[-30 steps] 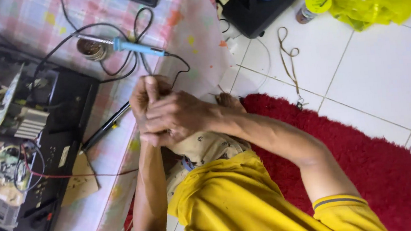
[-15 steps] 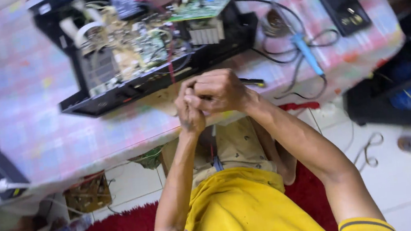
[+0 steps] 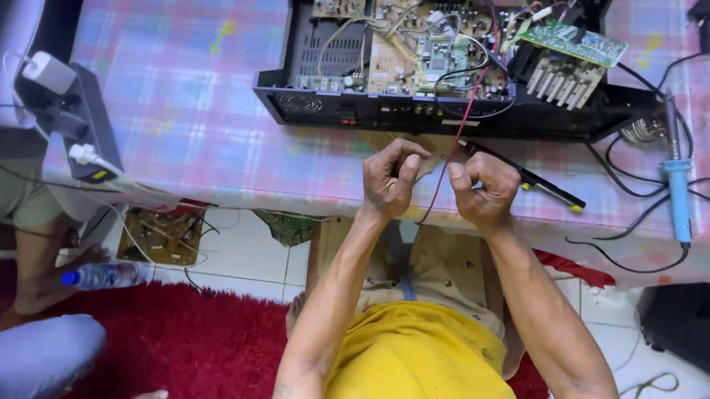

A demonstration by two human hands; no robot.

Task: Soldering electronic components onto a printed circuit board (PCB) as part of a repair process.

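I held my left hand (image 3: pixel 391 179) and right hand (image 3: pixel 483 192) apart, both pinched on red wire (image 3: pixel 454 152) before the opened amplifier chassis (image 3: pixel 450 114).

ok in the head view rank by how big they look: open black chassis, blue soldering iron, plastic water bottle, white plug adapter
1. open black chassis, largest by far
2. blue soldering iron
3. plastic water bottle, about the iron's length; it lies lower on the floor, so this order is unsure
4. white plug adapter, smallest
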